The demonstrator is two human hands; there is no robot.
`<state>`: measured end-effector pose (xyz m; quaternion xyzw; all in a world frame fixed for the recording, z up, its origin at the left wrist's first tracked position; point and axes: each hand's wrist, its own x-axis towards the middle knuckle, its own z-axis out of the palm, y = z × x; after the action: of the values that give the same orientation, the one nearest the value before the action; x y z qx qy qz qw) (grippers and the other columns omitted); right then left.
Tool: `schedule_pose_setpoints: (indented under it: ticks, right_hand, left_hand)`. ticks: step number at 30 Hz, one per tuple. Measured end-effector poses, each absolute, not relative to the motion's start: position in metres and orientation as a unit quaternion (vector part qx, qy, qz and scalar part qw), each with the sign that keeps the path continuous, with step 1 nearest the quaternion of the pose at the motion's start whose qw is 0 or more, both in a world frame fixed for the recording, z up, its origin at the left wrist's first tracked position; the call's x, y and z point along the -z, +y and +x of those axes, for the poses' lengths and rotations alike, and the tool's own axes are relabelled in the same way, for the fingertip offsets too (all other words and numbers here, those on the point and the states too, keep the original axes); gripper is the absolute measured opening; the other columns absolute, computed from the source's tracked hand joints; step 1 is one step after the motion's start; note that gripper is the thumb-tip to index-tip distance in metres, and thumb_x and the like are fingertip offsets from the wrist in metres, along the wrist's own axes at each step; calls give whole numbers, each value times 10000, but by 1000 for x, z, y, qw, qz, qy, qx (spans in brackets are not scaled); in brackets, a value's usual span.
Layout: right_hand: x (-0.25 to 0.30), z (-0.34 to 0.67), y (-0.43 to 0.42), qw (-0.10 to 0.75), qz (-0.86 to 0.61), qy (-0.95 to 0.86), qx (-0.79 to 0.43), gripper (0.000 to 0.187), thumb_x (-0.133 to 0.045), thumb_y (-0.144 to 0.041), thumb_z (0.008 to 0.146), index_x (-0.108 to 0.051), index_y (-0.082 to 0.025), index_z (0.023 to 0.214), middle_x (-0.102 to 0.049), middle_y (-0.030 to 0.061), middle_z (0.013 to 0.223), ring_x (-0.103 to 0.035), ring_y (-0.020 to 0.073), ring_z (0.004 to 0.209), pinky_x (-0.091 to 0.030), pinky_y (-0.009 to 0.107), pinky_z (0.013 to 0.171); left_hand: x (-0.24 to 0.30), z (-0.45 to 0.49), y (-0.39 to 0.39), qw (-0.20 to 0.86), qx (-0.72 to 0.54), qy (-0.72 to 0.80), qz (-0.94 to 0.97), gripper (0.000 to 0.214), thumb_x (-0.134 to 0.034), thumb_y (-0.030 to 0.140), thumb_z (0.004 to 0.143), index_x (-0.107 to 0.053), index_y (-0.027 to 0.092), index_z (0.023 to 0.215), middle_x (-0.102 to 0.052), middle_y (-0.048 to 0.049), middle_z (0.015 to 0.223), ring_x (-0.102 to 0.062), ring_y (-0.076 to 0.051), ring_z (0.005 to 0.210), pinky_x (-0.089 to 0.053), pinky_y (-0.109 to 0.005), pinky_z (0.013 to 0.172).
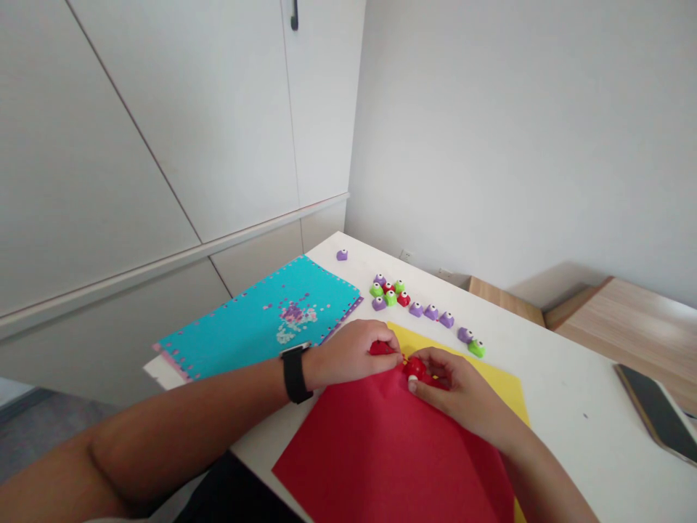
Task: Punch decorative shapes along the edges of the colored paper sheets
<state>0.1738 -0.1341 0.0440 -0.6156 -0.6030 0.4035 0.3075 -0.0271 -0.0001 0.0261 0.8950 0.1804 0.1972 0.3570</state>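
A sheet of red paper (392, 443) lies nearest me, its far edge lifted between my hands. My left hand (356, 352), with a black watch on the wrist, pinches that far edge. In my right hand (454, 381) is a small red craft hole punch (414, 367), gripped between thumb and fingers at the paper's edge. How far the paper sits in the punch is hidden by my fingers. Under the red sheet a yellow sheet (506, 388) sticks out to the right and at the back.
Several purple, green and red craft punches, such as a purple one (446, 319), stand beyond the paper. At the left, blue paper (229, 338) with punched edges bears a pile of paper confetti (294, 316). A phone (656, 410) lies at the right on the white table (571, 378).
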Motion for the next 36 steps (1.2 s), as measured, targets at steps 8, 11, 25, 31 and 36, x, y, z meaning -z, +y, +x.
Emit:
schedule_pose_setpoints:
  ticks: [8,11,25,31,36]
  right_hand:
    - [-44,172,-133,330,-601,-596,-419,116,-687,-301,888,-675,-212,959,-651,-13,829,-567,163,746,-434,282,668]
    - [-44,171,-132,335,-599,-601,-409,114,-675,-316,897,-674,-208,935,-654,-8,828,-573,170,757,-437,282,673]
    - [-43,166,-134,325,-616,-636,-333,177,-597,-367,945,-688,-228,1007,-722,33,917,-634,227,835,-499,348,794]
    - [-43,166,-134,315,-617,-642,-329,135,-581,-326,963,-669,-234,1009,-713,17,930,-630,216,850,-477,329,782]
    - [-43,165,-136,312,-621,-644,-320,123,-576,-305,969,-669,-243,1018,-712,7,928,-624,208,838,-461,320,757]
  left_hand:
    - [-25,-27,0,361,-195,183,894,179,-653,360,932,-748,210,914,-745,-8,900,-650,-162,839,-440,-256,769]
    - [-26,-27,0,365,-196,184,891,174,-651,353,934,-749,210,919,-747,-13,898,-650,-165,836,-442,-260,772]
    - [-29,-27,-1,366,-204,181,890,172,-645,342,943,-749,206,931,-744,-16,917,-648,-168,864,-446,-262,792]
    - [-29,-27,0,367,-205,184,889,180,-639,347,946,-748,205,932,-751,-21,912,-654,-170,853,-452,-267,797]
    - [-29,-27,0,364,-209,186,888,182,-638,355,943,-746,209,940,-751,-28,928,-657,-181,870,-460,-273,806]
